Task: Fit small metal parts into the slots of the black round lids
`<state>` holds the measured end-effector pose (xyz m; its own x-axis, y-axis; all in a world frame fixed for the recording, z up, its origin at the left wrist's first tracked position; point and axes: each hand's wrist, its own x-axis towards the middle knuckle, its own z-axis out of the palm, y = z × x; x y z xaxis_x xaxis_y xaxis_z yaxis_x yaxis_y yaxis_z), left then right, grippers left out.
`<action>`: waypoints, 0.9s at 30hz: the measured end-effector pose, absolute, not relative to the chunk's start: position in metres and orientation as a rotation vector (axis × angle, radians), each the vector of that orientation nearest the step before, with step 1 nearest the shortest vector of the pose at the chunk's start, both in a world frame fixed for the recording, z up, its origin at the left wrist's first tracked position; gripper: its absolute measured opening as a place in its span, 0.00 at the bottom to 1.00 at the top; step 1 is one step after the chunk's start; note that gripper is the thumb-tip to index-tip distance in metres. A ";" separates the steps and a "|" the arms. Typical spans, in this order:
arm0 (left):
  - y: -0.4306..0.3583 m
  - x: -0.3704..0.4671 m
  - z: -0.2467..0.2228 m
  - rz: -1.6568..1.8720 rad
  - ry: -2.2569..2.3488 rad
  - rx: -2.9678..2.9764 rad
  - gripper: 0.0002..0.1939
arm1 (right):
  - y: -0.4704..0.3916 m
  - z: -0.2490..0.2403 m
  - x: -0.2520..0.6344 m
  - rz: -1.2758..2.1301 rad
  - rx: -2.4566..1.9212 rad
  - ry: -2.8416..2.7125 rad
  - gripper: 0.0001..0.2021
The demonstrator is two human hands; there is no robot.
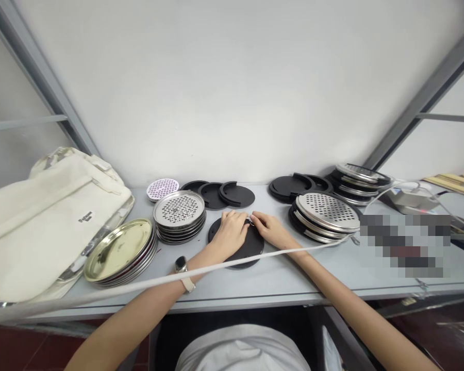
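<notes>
- Black disc (242, 253) lies flat on the table (278, 278), mid-bench, roughly in front of the person; both hands are at its far part.
- Left hand (232, 231): laid over the disc's far side, fingers partly bent, fingertips by a small shiny part (250, 221). Can't tell if it grips or just presses.
- Right hand (269, 230): at the disc's far right rim, thumb and fingers drawn close together at the same part. Can't confirm a pinch; contact is hidden.
- Doing it well, my take: left palm steadies the disc flat, right fingertips do the fine work, pressure straight down so the disc doesn't skid.
- White cable (139, 283) crosses the view over the disc's near side and both arms. Can't tell if it touches; worth keeping slack out of the way.
- Edges: table's near edge is apart from the disc, bare strip between.
- Tight on the left: perforated silver stack (179, 210) just beside the disc. Far side: overlapping black discs (237, 196) near the fingers.
- Right: bare gap before the right perforated stack (328, 211). Best room looks near and right.
</notes>
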<state>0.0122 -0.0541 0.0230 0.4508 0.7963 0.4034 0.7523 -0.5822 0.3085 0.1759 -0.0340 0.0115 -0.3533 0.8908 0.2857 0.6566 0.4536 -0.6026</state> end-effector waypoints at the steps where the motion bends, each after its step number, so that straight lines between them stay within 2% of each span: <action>1: -0.054 0.012 0.023 0.796 1.390 2.604 0.08 | -0.034 0.011 0.176 0.521 -1.285 -2.123 0.15; 27: -0.055 0.012 0.026 0.798 1.372 2.612 0.08 | -0.034 0.012 0.176 0.500 -1.291 -2.167 0.13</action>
